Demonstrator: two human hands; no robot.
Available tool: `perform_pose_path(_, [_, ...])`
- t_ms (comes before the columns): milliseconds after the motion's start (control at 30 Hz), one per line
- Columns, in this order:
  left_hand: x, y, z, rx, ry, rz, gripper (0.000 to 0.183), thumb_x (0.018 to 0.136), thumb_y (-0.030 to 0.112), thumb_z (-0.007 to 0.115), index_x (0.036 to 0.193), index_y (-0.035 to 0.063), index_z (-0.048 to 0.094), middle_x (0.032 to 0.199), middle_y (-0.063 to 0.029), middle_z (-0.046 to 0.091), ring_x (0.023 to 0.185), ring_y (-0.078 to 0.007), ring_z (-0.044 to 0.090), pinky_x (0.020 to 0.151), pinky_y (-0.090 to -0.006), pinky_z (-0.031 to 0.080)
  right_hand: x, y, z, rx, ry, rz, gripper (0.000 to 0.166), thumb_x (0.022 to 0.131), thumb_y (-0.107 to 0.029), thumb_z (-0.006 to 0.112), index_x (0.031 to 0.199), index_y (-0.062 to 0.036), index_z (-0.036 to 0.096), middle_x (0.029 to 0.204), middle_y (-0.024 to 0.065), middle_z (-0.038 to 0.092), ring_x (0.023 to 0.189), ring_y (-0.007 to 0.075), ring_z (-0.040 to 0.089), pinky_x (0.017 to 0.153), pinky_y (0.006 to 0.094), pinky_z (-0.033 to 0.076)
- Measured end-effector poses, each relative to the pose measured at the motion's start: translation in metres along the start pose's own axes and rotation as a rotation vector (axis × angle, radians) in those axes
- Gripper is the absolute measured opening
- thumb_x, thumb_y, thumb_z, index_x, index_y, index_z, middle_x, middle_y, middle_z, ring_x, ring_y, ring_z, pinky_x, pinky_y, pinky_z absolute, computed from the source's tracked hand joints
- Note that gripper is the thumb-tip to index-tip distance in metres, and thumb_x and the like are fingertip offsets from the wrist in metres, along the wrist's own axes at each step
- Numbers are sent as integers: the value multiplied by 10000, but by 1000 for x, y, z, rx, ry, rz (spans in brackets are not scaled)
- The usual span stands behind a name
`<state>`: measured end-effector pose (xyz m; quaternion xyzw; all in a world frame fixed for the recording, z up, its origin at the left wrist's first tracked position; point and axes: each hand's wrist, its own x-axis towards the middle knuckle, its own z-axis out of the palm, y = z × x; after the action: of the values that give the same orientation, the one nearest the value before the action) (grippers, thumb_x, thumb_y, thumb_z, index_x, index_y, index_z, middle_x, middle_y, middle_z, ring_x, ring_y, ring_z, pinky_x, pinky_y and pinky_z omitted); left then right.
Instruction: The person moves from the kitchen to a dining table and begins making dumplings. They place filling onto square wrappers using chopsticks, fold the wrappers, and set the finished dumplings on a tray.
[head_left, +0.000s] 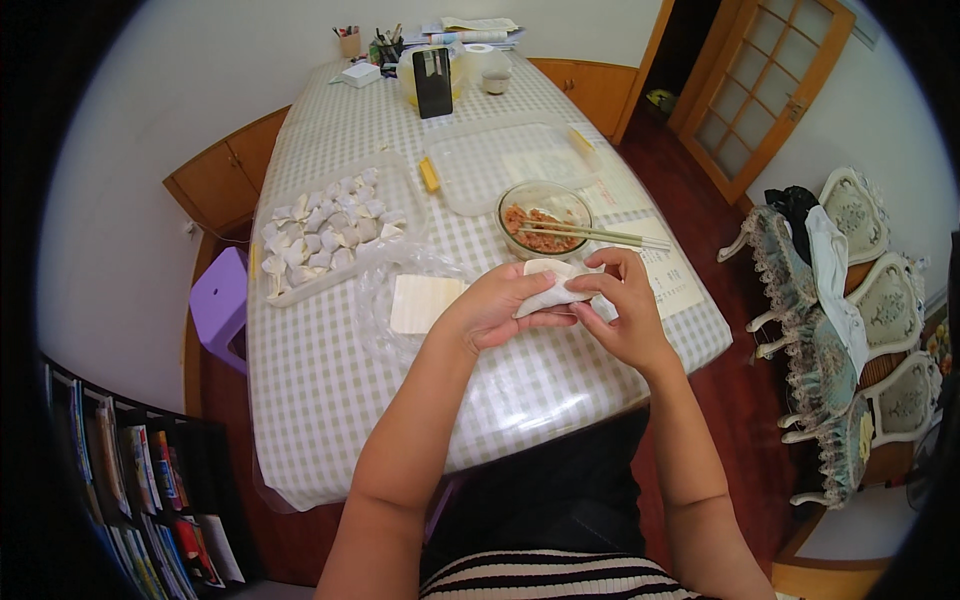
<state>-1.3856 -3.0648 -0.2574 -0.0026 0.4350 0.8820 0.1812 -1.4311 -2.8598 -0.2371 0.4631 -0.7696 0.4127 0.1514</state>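
Observation:
A partly folded dough wrapper rests in my left hand, thumb on top and fingers underneath. The fingers of my right hand pinch its right edge. Whether filling lies inside is hidden by the fold. Just beyond my hands stands a glass bowl of reddish minced filling, with a pair of chopsticks laid across it. To the left of my left hand, a stack of square wrappers lies on a clear plastic bag. Folded wontons fill much of a clear plastic tray at the left.
Behind the bowl lies a clear lid with yellow clips. A smartphone stands upright near a cup. Papers lie at the right under the checked tablecloth's clear cover. A purple stool is at the left.

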Motion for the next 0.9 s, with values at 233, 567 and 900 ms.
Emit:
perform_pose_path(233, [-3,6,9,73,-66,5,368,1035,165,520,1341,-40,512,1258,-154,625,1119,-259,662,992,-383,564,1,3,-1,66,-50,81,128,831,-36,710,947,-49,658,1108,91,555,1048,233,550,879,322,479])
perform_pose_path(567, [-8,6,9,312,-200,-8,379,1025,152,540,1334,-66,519,1239,-205,648,1108,-281,684,973,-343,565,-4,-4,3,690,-15,656,144,928,-126,684,1014,-19,639,999,46,663,877,95,608,762,242,497])
perform_pose_path(900, [-7,15,-1,428,36,95,335,964,157,665,1228,-45,625,1014,-131,718,850,-156,707,764,-272,599,-3,0,0,749,109,726,148,940,-115,664,1028,0,634,926,69,695,820,121,644,773,256,517])
